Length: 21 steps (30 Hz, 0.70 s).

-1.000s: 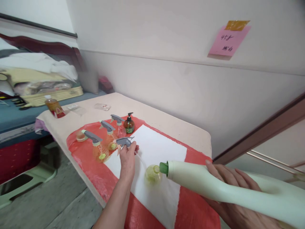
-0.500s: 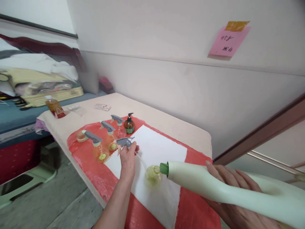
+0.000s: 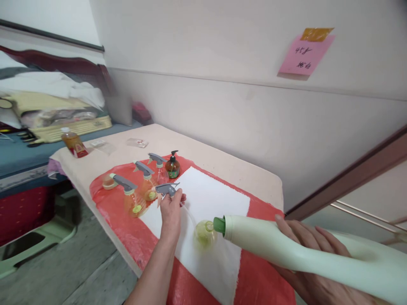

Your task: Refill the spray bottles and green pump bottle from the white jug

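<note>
My left hand [image 3: 171, 207] is closed around a grey trigger spray head [image 3: 166, 189], and a thin clear tube hangs from it toward the right. In my right hand [image 3: 314, 245] a large pale-green jug [image 3: 260, 235] lies tilted nearly level. The jug's darker green spout [image 3: 219, 224] is at the mouth of a clear yellowish-green bottle [image 3: 205, 238]. That bottle, with no spray head on it, stands on a white cloth [image 3: 210, 190]. Whether liquid is flowing from the spout cannot be made out.
Several spray bottles [image 3: 135, 204] with grey triggers stand left on a red sheet [image 3: 111, 212], near a brown pump bottle [image 3: 172, 167]. Farther left, an amber bottle [image 3: 74, 144] is at the table edge. A pink note [image 3: 305, 57] is taped to the wall.
</note>
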{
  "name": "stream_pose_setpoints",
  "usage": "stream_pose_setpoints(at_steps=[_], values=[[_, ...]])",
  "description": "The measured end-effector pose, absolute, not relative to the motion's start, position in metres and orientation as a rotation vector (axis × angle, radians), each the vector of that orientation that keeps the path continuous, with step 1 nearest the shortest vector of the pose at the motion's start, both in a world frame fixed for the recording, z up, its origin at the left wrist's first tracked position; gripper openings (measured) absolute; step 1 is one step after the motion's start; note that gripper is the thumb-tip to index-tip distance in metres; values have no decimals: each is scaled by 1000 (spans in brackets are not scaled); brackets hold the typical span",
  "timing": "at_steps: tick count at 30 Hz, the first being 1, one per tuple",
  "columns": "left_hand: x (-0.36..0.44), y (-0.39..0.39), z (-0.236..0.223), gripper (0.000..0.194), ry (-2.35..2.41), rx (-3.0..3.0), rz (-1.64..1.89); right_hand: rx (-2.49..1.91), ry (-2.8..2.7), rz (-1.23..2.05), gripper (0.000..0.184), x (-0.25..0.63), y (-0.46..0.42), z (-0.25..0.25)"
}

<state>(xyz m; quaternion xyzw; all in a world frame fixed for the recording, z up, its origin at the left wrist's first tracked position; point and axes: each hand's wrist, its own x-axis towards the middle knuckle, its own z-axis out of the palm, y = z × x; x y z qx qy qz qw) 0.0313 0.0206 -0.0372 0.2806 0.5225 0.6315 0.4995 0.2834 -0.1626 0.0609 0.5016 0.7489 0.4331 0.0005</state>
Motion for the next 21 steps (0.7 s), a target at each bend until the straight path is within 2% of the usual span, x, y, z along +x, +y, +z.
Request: stream_pose_setpoints(at_steps=[16, 21], values=[[32, 20, -36, 31, 1248, 660, 1534, 1595, 2383, 1330, 45, 285, -162, 58], [31, 21, -38, 29, 1246, 651, 1542, 1707, 2435, 1180, 50, 293, -165, 52]])
